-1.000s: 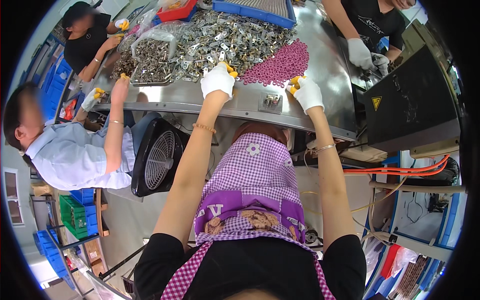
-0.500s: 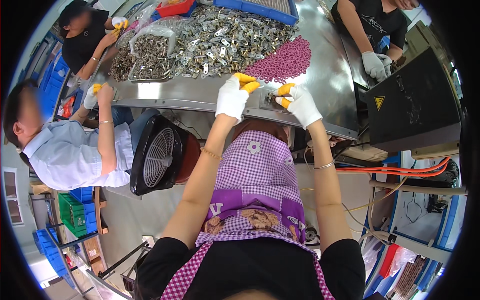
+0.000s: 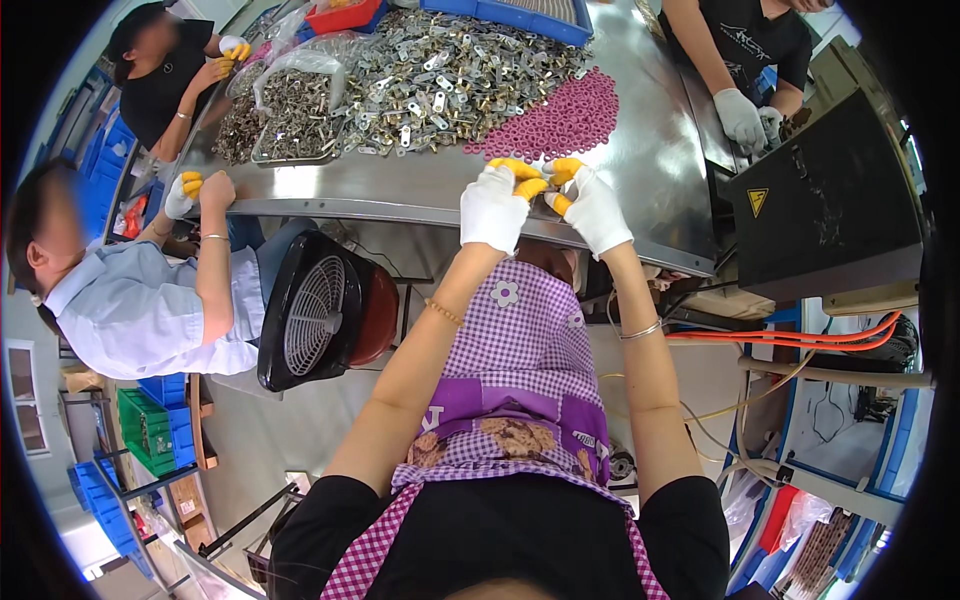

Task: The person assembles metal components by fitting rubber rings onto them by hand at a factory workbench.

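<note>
Both hands wear white gloves with yellow fingertips, at the front edge of the metal table. My left hand (image 3: pixel 495 208) pinches with thumb and forefinger together. Its fingertips almost meet those of my right hand (image 3: pixel 598 208), whose fingers are curled closed too. Whatever lies between the fingertips is too small and covered to make out. Just beyond them spreads a patch of pink rings (image 3: pixel 560 118). To its left rises a big heap of small metal plates with brass-coloured parts (image 3: pixel 430 90).
Left of the heap, a clear plastic bag (image 3: pixel 300 85) and a tray hold small metal pieces. Blue (image 3: pixel 510 18) and red bins (image 3: pixel 345 14) stand at the back. A black box (image 3: pixel 825 200) is at right, a black fan (image 3: pixel 315 310) below the table. Co-workers sit left and far right.
My left hand has moved right, close to my right hand. My right hand has shifted slightly left, and its fingers now cover the spot where a small metal fixture showed.
</note>
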A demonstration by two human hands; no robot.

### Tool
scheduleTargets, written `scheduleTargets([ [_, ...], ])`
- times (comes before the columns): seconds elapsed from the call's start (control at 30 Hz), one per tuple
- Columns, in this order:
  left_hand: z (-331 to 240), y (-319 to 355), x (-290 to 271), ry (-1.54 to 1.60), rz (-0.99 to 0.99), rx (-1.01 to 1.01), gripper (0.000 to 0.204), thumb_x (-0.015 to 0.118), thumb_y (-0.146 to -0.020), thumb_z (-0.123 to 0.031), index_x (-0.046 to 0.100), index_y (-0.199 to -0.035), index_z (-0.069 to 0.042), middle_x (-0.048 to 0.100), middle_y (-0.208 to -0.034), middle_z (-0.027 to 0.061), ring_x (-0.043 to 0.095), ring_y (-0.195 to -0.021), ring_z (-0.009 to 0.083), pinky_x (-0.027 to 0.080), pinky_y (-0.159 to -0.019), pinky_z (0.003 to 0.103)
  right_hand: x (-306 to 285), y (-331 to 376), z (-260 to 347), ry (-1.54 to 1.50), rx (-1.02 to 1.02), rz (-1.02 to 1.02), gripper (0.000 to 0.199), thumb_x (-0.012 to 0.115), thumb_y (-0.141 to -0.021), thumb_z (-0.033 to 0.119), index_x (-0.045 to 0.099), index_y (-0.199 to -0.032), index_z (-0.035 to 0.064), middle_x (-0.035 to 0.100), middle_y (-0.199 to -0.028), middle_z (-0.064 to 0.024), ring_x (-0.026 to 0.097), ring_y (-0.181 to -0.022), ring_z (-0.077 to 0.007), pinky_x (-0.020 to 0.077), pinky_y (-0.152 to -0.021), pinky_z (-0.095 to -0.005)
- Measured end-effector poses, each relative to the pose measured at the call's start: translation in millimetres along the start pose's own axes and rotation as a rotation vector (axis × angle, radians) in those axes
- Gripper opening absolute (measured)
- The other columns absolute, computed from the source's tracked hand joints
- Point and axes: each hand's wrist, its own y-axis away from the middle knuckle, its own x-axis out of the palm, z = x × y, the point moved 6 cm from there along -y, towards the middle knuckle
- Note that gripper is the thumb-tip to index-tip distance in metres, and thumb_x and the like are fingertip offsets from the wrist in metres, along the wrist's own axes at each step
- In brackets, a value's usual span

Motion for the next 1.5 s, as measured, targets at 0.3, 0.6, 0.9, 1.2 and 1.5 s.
scheduleTargets([
  [0.3,-4.8,-7.0,6.5,-0.553,-0.05,0.414,0.028,0.062,-0.082,-0.037,0.071,-0.099,-0.015,0.068,-0.092,0.008,0.062,-0.073,0.0291,0.048,-0.07,0.038,1.6,20.6,11.5,0.166,-0.375,-0.129,0.037,0.075,-0.068,0.015,0.068,-0.103,0.0052,0.068,-0.105,-0.0093,0.063,-0.084,-0.0272,0.0495,-0.077,-0.0347],
  [0.6,12.0,-15.6,-60.6,-0.709,-0.157,0.177,0.028,0.06,-0.085,-0.035,0.07,-0.105,-0.019,0.066,-0.097,0.0077,0.061,-0.077,0.0274,0.048,-0.071,0.037,-33.2,34.9,8.7,0.538,-0.289,-0.17,0.045,0.078,-0.063,0.02,0.07,-0.106,0.0114,0.069,-0.094,-0.0076,0.061,-0.077,-0.0272,0.0492,-0.072,-0.0352],
  [0.9,47.7,-72.6,-90.1,-1.253,-0.225,0.2,0.016,0.056,-0.083,-0.024,0.07,-0.085,-0.016,0.065,-0.085,0.0094,0.057,-0.076,0.0261,0.043,-0.067,0.039,-119.4,-10.2,-72.7,0.778,0.335,-0.478,0.039,0.071,-0.078,0.028,0.068,-0.114,0.0134,0.069,-0.094,-0.0106,0.065,-0.078,-0.0276,0.0517,-0.075,-0.0361],
  [1.2,54.2,-79.6,-89.5,-1.251,-0.161,0.202,0.016,0.056,-0.083,-0.022,0.068,-0.091,-0.015,0.065,-0.084,0.0087,0.058,-0.076,0.0263,0.044,-0.068,0.04,-123.5,-24.4,-99.3,0.792,0.387,-0.547,0.04,0.068,-0.082,0.029,0.065,-0.119,0.0135,0.068,-0.1,-0.011,0.066,-0.083,-0.0288,0.0524,-0.078,-0.0359],
  [1.5,27.6,-62.1,-131.1,-0.225,-0.315,0.043,0.018,0.056,-0.085,-0.014,0.065,-0.101,-0.01,0.066,-0.093,0.0076,0.059,-0.073,0.0228,0.047,-0.065,0.035,-126.0,-23.6,-102.4,0.756,0.387,-0.566,0.039,0.067,-0.083,0.029,0.065,-0.119,0.0135,0.067,-0.104,-0.0101,0.066,-0.085,-0.0288,0.0524,-0.08,-0.036],
])
